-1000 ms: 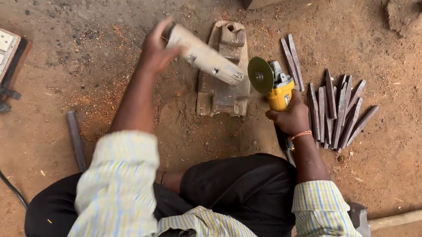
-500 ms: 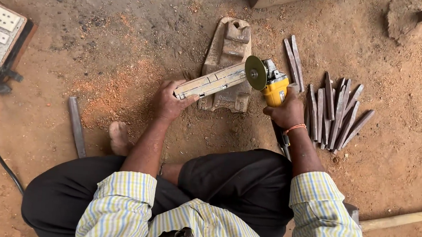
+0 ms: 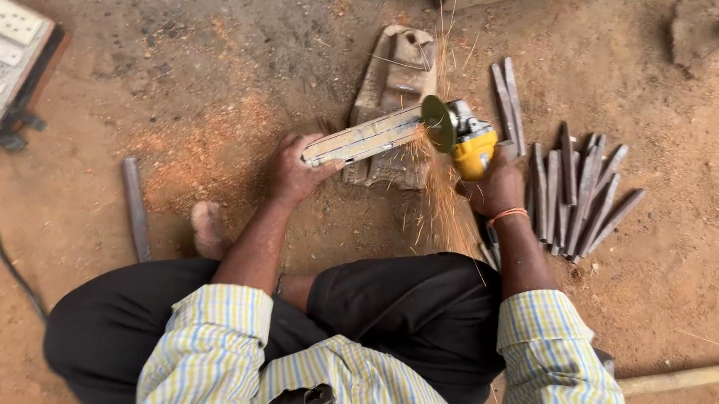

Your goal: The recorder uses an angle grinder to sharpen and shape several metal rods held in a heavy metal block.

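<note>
Half a second ago the spinning disc only sat by the end of the metal bar, and now bright sparks fly off where the two meet; a second ago the left hand was up in the air with the bar, and now it is down low. There is just one view, from the head looking down. The left hand is closed around the near end of the long flat metal bar. The bar lies across a worn metal block on the dirt floor. Its long way runs from the left hand up and to the right, straight toward the disc. The right hand is shut tight on the yellow grinder, and the disc touches the bar's far end. So the bar lies to the left of the right hand, and the left hand is the one right on it. A pile of short metal pieces lies just beside the right hand. A lone metal rod lies well apart on the left, near a bare foot. A switch board sits far left.
</note>
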